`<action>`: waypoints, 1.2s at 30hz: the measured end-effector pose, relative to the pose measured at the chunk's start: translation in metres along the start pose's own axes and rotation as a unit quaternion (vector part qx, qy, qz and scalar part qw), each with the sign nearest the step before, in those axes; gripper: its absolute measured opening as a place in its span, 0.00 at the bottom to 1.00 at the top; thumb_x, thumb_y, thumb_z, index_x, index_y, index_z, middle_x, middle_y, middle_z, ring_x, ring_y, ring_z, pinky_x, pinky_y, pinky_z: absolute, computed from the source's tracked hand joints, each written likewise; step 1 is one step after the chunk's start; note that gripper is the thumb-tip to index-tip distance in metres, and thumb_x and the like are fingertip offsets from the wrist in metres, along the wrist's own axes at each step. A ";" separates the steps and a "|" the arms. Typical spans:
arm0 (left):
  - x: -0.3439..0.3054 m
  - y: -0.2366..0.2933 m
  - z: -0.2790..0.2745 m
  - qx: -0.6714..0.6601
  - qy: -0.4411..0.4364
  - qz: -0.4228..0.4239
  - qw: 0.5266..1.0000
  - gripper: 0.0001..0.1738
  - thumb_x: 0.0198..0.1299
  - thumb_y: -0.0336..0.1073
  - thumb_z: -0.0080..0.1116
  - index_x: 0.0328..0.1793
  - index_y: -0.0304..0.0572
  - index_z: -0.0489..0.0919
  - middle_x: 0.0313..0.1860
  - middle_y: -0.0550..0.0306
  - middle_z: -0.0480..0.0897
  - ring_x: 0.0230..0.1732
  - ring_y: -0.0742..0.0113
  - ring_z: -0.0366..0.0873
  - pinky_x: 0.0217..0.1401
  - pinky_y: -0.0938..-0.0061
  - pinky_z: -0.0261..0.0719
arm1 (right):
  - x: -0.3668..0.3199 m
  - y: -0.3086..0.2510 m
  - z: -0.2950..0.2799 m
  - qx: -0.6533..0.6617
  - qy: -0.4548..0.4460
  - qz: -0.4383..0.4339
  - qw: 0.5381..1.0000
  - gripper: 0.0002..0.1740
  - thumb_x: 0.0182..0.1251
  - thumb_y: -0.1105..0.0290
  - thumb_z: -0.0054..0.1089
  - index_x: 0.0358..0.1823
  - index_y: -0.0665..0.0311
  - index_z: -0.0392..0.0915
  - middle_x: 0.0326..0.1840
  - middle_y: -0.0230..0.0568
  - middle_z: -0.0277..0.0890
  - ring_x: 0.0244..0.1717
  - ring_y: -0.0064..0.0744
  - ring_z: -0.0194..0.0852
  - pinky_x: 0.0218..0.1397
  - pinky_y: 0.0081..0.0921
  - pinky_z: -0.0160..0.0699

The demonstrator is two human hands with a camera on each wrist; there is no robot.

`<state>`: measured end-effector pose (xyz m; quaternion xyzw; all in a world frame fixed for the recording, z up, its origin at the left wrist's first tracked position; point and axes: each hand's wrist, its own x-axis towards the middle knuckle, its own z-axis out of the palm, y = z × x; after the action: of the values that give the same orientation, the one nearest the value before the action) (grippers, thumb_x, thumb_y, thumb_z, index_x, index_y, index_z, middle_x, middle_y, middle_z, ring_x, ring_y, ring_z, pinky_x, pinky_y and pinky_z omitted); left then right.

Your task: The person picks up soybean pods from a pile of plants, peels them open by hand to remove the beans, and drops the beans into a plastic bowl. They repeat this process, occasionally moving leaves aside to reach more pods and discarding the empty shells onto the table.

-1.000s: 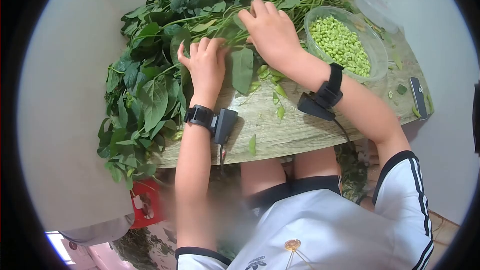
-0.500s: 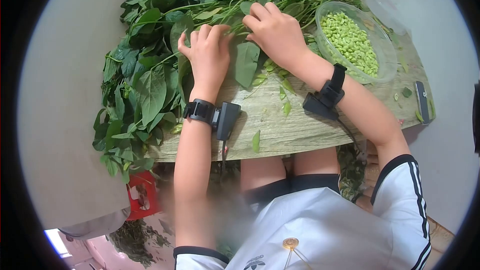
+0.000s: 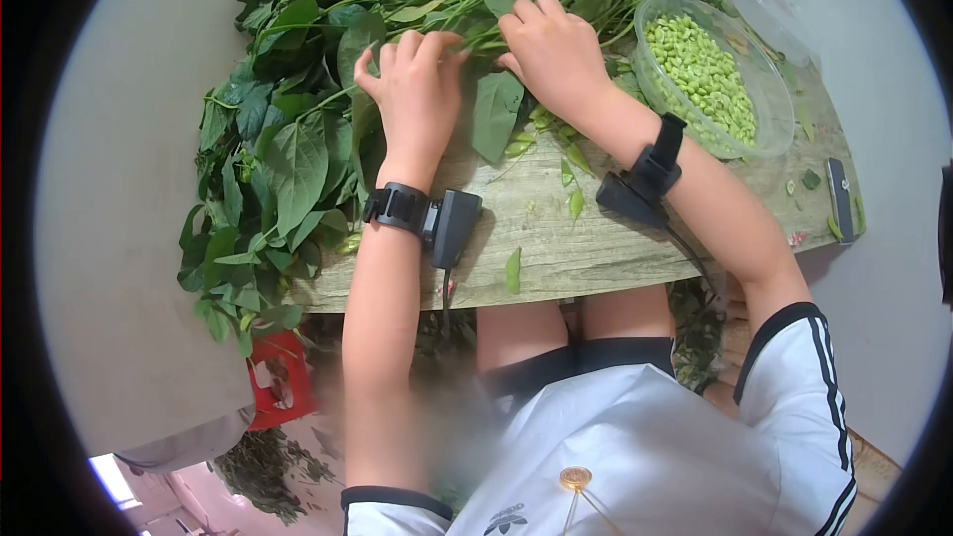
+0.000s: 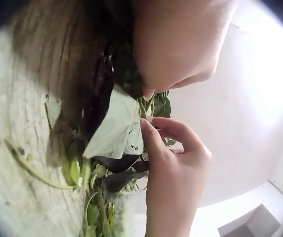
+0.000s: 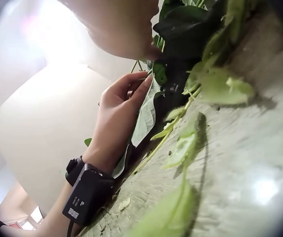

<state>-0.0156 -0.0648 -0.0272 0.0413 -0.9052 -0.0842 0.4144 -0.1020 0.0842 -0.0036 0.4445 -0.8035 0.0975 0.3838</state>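
A heap of leafy green bean plants [image 3: 298, 174] covers the back and left of the table. My left hand [image 3: 417, 104] is at the heap's front edge, its thumb and fingers pinching a plant stem; the left hand [image 5: 114, 118] shows the same pinch in the right wrist view. Just to the right, my right hand [image 3: 558, 55] pinches the stems between thumb and index finger, as the right hand [image 4: 176, 173] in the left wrist view shows. A broad leaf [image 3: 495, 117] hangs between the two hands. The stem itself is mostly hidden behind the fingers.
A clear plastic tub [image 3: 779, 104] of shelled green beans [image 3: 700, 74] stands right of my right hand. Loose pods [image 3: 513, 270] lie on the wood-patterned table [image 3: 417, 283]. A phone-like dark object [image 3: 840, 201] lies at the right edge. A red stool [image 3: 281, 377] stands below left.
The head view has shifted, so table and tub sit a little higher and further right. Both hands keep their pinch on the plant, with only slight movement of the fingers.
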 end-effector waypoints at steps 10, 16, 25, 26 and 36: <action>0.001 -0.006 -0.003 -0.003 -0.039 0.037 0.999 0.10 0.54 0.40 0.68 0.43 0.55 0.84 0.36 0.69 0.80 0.46 0.65 0.76 0.69 0.50 0.53 | 0.006 -0.001 -0.013 0.093 -0.032 -0.056 0.994 0.11 0.56 0.62 0.66 0.23 0.60 0.77 0.25 0.29 0.75 0.40 0.34 0.73 0.37 0.32 0.78; 0.003 -0.016 0.002 0.044 -0.040 0.011 0.998 0.05 0.52 0.36 0.63 0.35 0.58 0.87 0.34 0.68 0.81 0.44 0.63 0.76 0.68 0.49 0.53 | -0.002 -0.040 -0.043 0.138 -0.017 -0.087 0.987 0.07 0.51 0.67 0.66 0.23 0.60 0.78 0.26 0.31 0.76 0.38 0.32 0.74 0.33 0.29 0.78; 0.017 0.029 -0.044 -0.063 0.080 0.095 0.990 0.28 0.52 0.39 0.64 0.63 0.59 0.78 0.56 0.66 0.77 0.63 0.62 0.68 0.72 0.51 0.46 | -0.032 0.019 -0.096 0.266 0.033 0.089 0.959 0.08 0.60 0.60 0.65 0.34 0.54 0.86 0.29 0.29 0.81 0.33 0.32 0.73 0.34 0.30 0.76; 0.019 0.038 -0.047 -0.088 0.096 0.092 0.987 0.25 0.53 0.38 0.63 0.60 0.51 0.79 0.56 0.64 0.77 0.63 0.63 0.67 0.70 0.57 0.47 | -0.037 0.024 -0.098 0.262 0.033 0.091 0.960 0.08 0.60 0.60 0.65 0.34 0.54 0.86 0.29 0.29 0.81 0.33 0.32 0.73 0.34 0.30 0.76; 0.003 0.096 -0.030 -0.635 -0.338 -0.290 0.631 0.34 0.75 0.58 0.37 0.21 0.42 0.70 0.11 0.64 0.69 0.10 0.75 0.67 0.14 0.81 0.64 | -0.062 0.046 -0.087 0.237 0.115 -0.018 0.965 0.10 0.56 0.66 0.70 0.37 0.60 0.83 0.24 0.31 0.76 0.25 0.30 0.72 0.24 0.25 0.71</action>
<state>0.0043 0.0255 0.0122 -0.0033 -0.6456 -0.7625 -0.0429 -0.0729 0.1947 0.0212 0.5226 -0.7000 0.3287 0.3591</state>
